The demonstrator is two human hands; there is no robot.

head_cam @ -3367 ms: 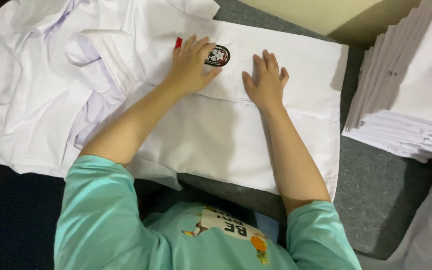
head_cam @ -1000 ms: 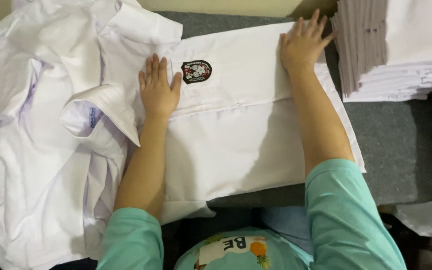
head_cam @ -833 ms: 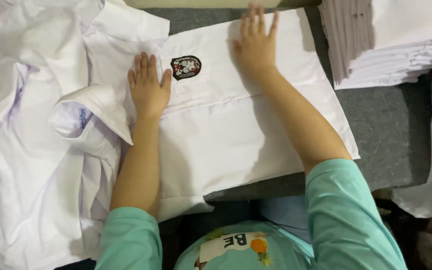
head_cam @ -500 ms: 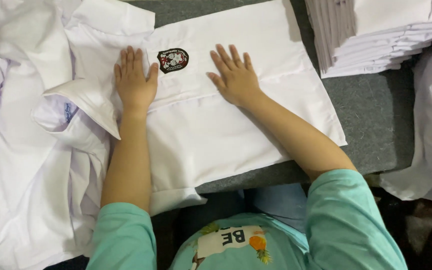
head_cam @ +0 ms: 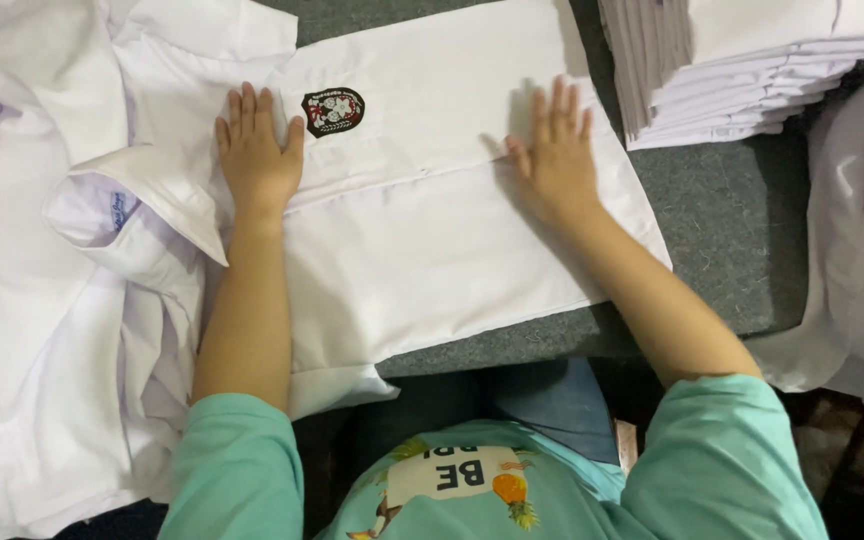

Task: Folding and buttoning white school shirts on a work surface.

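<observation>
Shirt: white shirt lies flat on the grey table, front up, its near edge at the table's front edge.
Left grip: left hand open, palm down, fingers spread, pressing the shirt near its collar side; holds nothing.
Right grip: right hand open and flat on the shirt's far right part, just beside the fold line; holds nothing.
Risk, slip: both palms only press. If one pushes harder, the cloth may slide on the table and the fold line go crooked.
Risk, crease: smoothing outward with the right hand could bunch cloth at the shirt's right edge.
Risk, snag: the loose pile of white garments touches the shirt's left side; a sleeve or collar from it could get caught in a fold.
Risk, stack: the stack of folded white shirts stands near the right hand; a wide sweep could nudge its layers askew.
Badge: shield-shaped embroidered badge, dark with red edging, on the shirt's chest, just right of the left hand.
Neck label: small blue label inside the collar of a garment in the loose pile.
</observation>
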